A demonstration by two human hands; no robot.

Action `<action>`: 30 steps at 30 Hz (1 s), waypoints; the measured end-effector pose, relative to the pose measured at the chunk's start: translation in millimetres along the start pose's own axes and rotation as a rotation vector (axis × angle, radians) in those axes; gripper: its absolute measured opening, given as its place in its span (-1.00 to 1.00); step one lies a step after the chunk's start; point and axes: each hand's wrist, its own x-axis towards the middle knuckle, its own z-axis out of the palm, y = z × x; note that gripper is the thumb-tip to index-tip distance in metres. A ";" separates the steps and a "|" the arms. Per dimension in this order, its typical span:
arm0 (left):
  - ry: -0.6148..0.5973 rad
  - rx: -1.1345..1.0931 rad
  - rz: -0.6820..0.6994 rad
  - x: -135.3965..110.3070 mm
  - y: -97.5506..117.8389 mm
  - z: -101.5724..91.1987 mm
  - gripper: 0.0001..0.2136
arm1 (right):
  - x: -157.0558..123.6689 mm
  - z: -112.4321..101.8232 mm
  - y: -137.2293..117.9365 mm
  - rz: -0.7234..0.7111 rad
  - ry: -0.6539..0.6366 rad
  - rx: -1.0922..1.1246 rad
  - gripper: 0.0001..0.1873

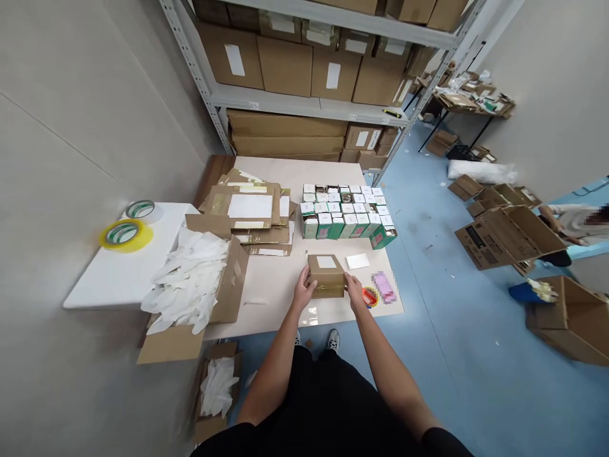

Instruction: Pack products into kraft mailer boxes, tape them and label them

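Both the left hand [304, 289] and the right hand [354, 289] are clamped on a small brown box [328, 280], one at each side. The box is near the front edge of the table [276, 282], with a strip of tabletop between. Leftward, a wider stretch reaches the open carton [235, 282]; behind, a narrower gap separates it from the green-and-white boxes [342, 216]. Rightward is tighter: a red-and-yellow ring [371, 297] lies just beside the right hand.
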 end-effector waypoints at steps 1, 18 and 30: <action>-0.032 0.016 0.018 0.8 -0.7 -4.4 -0.23 | -1.8 4.8 1.3 0.020 0.017 0.043 -0.38; -0.092 0.196 -0.128 45.5 18.6 49.5 -0.50 | 47.6 -38.6 -18.4 -0.158 0.041 0.078 -0.35; -0.051 0.452 -0.331 147.1 -19.5 177.7 -0.55 | 177.0 -90.5 88.1 -0.003 -0.208 -0.417 -0.58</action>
